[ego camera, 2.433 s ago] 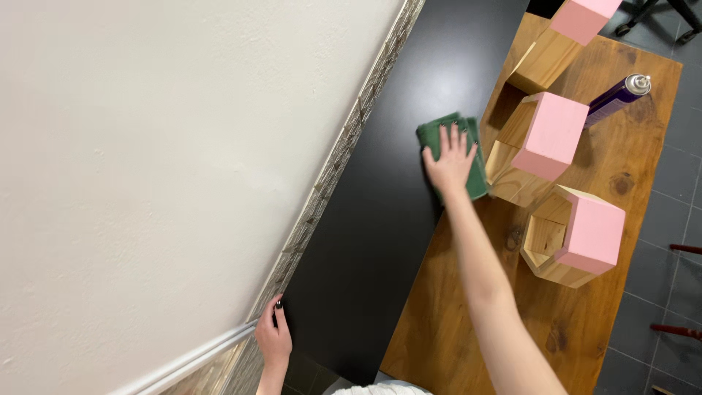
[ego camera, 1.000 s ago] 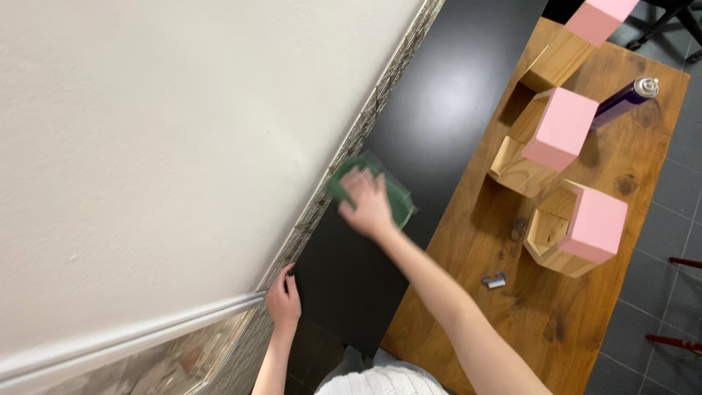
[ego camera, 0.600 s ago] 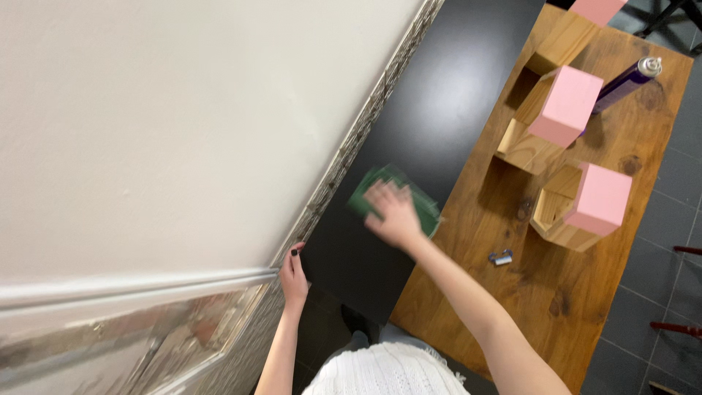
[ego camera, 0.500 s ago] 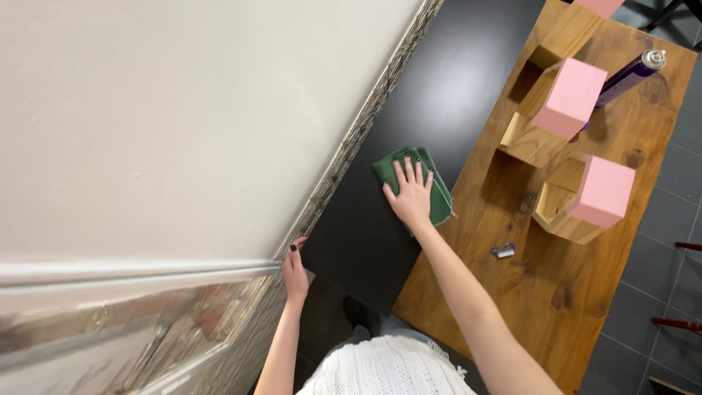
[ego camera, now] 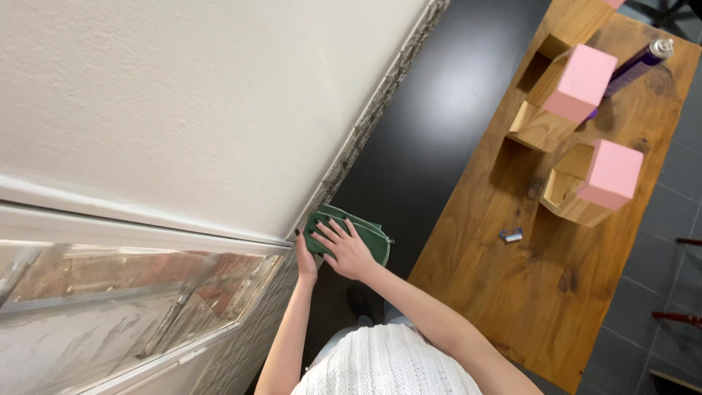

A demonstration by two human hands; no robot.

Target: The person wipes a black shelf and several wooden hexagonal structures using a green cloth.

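The right hand lies flat, fingers spread, pressing a folded dark green cloth against the glossy black surface that runs between the pale plastered wall and the long wooden desk. Its grip is open; it pins the cloth by palm pressure rather than closing around it. The cloth sits at the near end of the black surface, just beside the rough stone edging at the foot of the wall. The left hand rests against that edging close to the cloth; whether its grip is closed around anything I cannot tell.

With only a flat palm on it, the cloth could slide out from under the hand or bunch up. A stroke toward the wall could scrape knuckles or snag the cloth's hem on the stone. A wide sweep to the right could carry the arm over the desk, where the pink-and-wood hexagonal boxes, a purple spray can and a small metallic object stand, and could knock them.
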